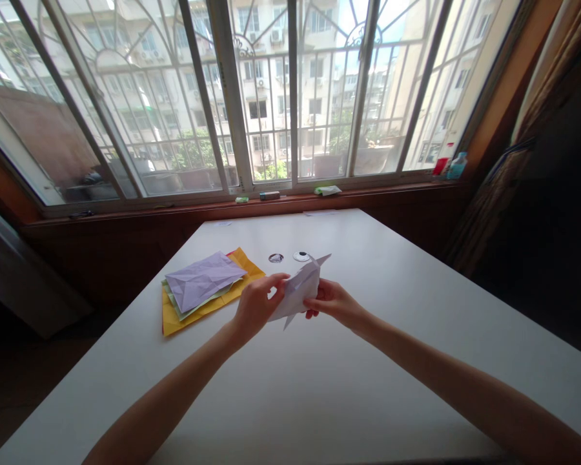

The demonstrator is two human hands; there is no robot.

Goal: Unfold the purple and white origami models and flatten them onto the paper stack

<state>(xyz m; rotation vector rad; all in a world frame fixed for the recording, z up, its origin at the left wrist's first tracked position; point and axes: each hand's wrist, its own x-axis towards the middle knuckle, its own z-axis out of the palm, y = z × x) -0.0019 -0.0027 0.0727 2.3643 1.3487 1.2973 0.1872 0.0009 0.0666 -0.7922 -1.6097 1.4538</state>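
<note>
I see both hands pinching a folded white paper model (300,289) above the white counter (368,387): left hand (256,305) on its near edge, right hand (332,302) opposite. It looks light, thin, easily creased; best gripped along folded edges.

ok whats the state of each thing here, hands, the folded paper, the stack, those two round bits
left hand: closed on the folded paper's left side
right hand: pinching its right side
folded white paper: creased into points, held above the table
paper stack: lying flat, creased lilac sheet on top, yellow at the bottom
two round discs: flat on the table, apart, untouched
table: white
window: looks shut
</note>
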